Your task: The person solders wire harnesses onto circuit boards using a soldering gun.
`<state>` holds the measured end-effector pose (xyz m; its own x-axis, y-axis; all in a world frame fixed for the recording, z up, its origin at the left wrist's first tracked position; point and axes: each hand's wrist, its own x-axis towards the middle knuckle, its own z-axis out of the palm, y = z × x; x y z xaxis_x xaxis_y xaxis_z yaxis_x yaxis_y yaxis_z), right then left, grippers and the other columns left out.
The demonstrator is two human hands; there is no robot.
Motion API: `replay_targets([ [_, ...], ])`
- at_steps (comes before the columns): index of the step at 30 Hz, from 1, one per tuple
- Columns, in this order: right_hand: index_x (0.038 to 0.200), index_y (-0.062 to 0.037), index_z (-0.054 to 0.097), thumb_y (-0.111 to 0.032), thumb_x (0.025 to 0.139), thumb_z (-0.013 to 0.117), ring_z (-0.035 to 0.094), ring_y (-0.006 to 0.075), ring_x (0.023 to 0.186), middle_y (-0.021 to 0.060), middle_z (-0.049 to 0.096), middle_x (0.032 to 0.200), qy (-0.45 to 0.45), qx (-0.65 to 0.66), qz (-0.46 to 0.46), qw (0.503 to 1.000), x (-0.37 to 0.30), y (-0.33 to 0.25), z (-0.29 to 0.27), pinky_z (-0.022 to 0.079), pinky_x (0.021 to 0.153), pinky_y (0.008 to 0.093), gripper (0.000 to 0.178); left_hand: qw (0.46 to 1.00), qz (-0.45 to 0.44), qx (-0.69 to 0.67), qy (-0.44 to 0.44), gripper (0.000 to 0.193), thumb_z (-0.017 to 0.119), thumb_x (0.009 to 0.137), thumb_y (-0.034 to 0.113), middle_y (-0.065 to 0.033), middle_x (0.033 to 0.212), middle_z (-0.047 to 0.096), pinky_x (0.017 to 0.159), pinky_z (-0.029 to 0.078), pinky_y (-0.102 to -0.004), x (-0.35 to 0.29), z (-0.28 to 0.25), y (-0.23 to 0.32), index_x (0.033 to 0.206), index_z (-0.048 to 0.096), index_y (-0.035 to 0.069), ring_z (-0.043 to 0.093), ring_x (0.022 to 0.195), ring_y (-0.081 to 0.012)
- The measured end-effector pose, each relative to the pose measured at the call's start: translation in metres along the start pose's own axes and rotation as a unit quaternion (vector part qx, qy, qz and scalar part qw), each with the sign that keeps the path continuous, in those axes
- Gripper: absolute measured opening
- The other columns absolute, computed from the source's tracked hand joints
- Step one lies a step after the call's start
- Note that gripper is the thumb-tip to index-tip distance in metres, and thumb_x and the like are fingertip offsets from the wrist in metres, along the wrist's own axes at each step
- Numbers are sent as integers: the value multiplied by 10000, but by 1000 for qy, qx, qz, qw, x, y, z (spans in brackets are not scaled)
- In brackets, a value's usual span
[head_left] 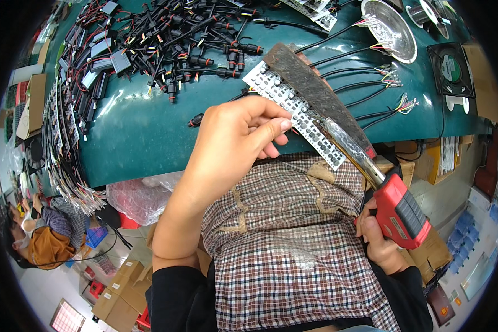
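Note:
My left hand is closed in a pinch over the near edge of a white circuit board with rows of small components. What lies between its fingertips is too small to make out. Lower right, my right hand is curled round the underside of a red and black soldering gun. The gun's metal barrel slants up and left, its tip over the board close to my left fingertips. A dark, worn flat bar lies along the board, covering part of it. Black cables with stripped, coloured ends extend beyond the bar.
Black cables with orange-ringed connectors are heaped on the green table. Small grey modules and a wire bundle lie left. A metal dish, solder spool and black fan stand far right. Another person sits left.

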<state>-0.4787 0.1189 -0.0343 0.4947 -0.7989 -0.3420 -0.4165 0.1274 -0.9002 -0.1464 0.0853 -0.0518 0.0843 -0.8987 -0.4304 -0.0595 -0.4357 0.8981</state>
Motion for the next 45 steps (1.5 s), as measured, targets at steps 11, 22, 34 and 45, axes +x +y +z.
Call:
replay_targets([
  [11, 1283, -36, 470, -181, 1036, 566, 430, 91, 571, 50, 483, 789, 10, 17, -10, 1000, 1, -2, 3, 452, 561, 282, 302, 989, 102, 29, 105, 209, 768, 885, -26, -93, 908, 745, 572, 570, -200, -14, 25, -25, 1087, 727, -64, 691, 718, -80],
  [22, 1157, 9, 687, -83, 894, 748, 695, 258, 851, 123, 704, 969, -19, -81, 24, 996, -3, 0, -5, 547, 751, 355, 285, 924, 264, 180, 209, 211, 802, 858, -7, -114, 910, 756, 551, 561, -210, -16, 38, -43, 1057, 738, -37, 725, 682, -114],
  [34, 1141, 13, 700, -76, 889, 746, 701, 285, 842, 138, 710, 964, -35, -76, 39, 996, 3, -2, -2, 544, 744, 371, 271, 879, 322, 263, 235, 195, 841, 810, 16, -106, 873, 764, 508, 516, -221, -15, 37, -40, 985, 758, -8, 704, 642, -119],
  [45, 1169, 11, 688, -71, 891, 746, 694, 285, 855, 132, 703, 971, -43, -117, 8, 992, -2, 3, -6, 544, 760, 376, 296, 859, 350, 286, 239, 216, 857, 772, 29, -103, 847, 765, 517, 492, -262, -14, 34, -38, 971, 773, 20, 688, 629, -171],
])
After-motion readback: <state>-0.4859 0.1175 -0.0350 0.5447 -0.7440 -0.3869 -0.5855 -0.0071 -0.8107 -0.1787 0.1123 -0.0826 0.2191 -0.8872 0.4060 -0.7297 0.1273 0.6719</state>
